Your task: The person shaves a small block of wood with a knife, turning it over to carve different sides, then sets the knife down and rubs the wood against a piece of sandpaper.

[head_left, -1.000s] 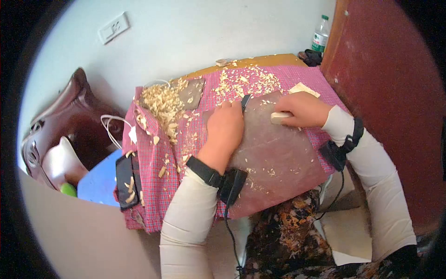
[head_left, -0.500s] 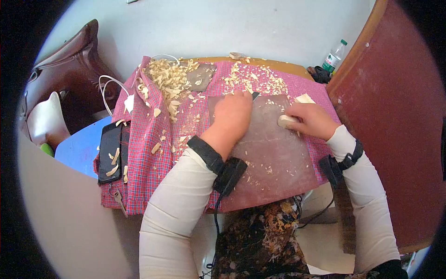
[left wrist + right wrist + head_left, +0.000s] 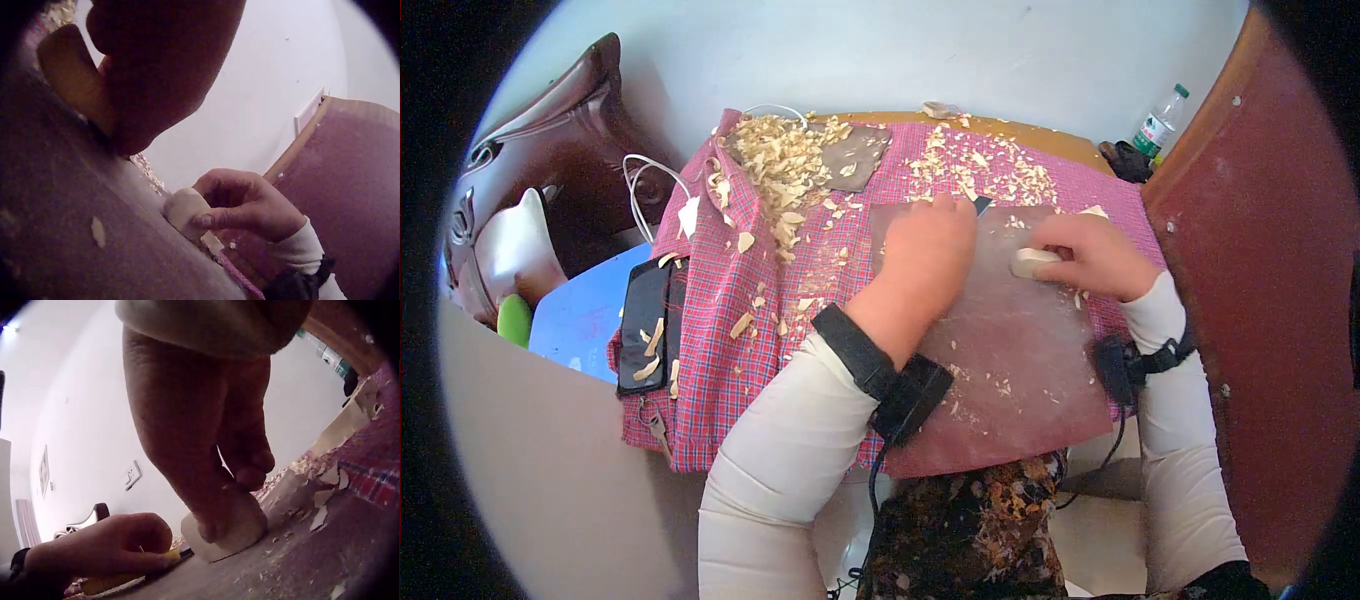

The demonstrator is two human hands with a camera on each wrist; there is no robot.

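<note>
Curled round a knife, the left hand [image 3: 935, 250] rests near the top of the dark red board [image 3: 1020, 370]; the knife's dark blade [image 3: 982, 205] sticks out beyond the fingers. In the left wrist view a tan handle [image 3: 78, 78] shows beside that hand. The right hand [image 3: 1092, 252] pinches a pale, rounded wooden block [image 3: 1032, 263] between thumb and fingers. Seen from the right wrist, the block [image 3: 234, 531] touches the board, and the blade tip [image 3: 186, 553] lies close to its left side. The hidden fingertips of the left hand cannot be made out in the head view.
Wood shavings [image 3: 775, 165] heap on the checked cloth [image 3: 720, 380] at the back left, beside a small dark sheet [image 3: 855, 160]. A phone [image 3: 643, 320] with chips lies at the left edge. A bottle [image 3: 1158, 125] stands back right, behind the red panel [image 3: 1270, 270].
The head view has shifted, so the table sits differently in it. Both hands keep their holds on the knife and the block; the block shows a slightly different angle.
</note>
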